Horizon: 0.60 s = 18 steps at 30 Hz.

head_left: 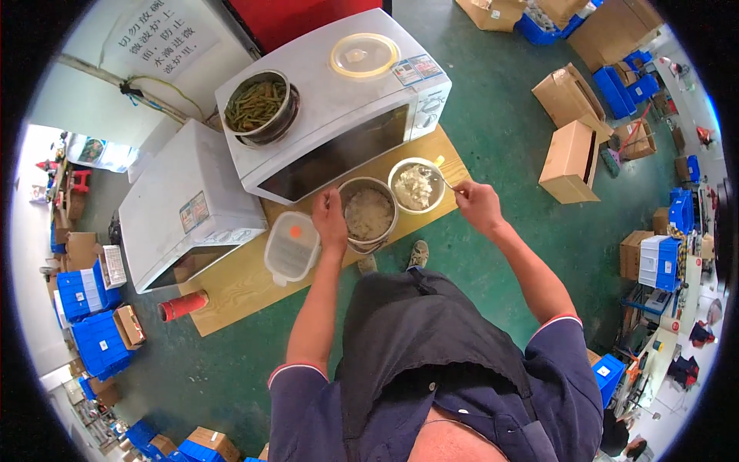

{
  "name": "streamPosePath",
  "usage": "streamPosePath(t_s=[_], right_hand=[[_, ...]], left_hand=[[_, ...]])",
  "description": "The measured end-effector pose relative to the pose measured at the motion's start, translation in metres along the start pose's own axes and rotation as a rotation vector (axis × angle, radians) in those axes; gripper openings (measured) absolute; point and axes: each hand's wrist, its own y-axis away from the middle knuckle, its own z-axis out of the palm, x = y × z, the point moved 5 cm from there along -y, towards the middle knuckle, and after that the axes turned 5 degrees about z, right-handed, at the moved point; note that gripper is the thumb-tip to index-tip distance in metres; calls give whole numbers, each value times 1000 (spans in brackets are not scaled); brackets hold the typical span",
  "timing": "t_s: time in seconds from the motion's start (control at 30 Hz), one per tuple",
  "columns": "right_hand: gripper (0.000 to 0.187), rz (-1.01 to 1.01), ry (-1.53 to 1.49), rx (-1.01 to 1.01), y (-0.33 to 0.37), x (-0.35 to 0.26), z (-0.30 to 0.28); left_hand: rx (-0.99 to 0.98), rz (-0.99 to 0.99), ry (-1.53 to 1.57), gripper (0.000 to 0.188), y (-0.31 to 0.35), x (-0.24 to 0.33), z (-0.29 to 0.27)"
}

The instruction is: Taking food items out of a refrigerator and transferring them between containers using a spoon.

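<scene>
On the table (239, 312), near its front edge: pot (367, 182), round, steel, pale grainy food inside. Just beside it, to the right: bowl (436, 194), white, part filled with whitish lumpy food; small yellowish tab at its upper right.

Left hand (329, 218) at the left side of the pot, fingers curled narrow against the rim. Firm hold or mere contact: cannot tell. Right hand (477, 206) to the right of the bowl, fingers pinched narrow on the handle of a thin metallic utensil (446, 184), far end inside the bowl, at the food. Exact kind of utensil: too small to tell.

Near the left hand, on its left, flat on the table: square lid (294, 250), translucent, rounded corners, orange spot. By the left end of the table: red cylinder (185, 306); upright or lying, cannot tell.

Behind pot and bowl: microwave (331, 123), white, dark door toward the hands. On its top, at left, bean pot (289, 94), steel, well filled with green beans (254, 106); at right, round lid (362, 55), pale, cream rim. Farther left: second microwave (185, 200), also white, set at an angle to the first.

Beyond, to the right, on the green floor (493, 100): cartons (566, 165), brown.
</scene>
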Motion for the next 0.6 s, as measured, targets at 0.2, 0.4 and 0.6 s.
streamPosePath(t_s=[0.2,0.4,0.6], right_hand=[[15,64,-561,-246,9,-60,-35],[16,-382,-9,-323,11,-150,2],[12,-662,357,-417,-12,-185,88]], left_hand=[[47,7,-15,31,2,0,-1],[50,22,-59,31,2,16,-1],[36,-68,-59,31,0,11,-5]])
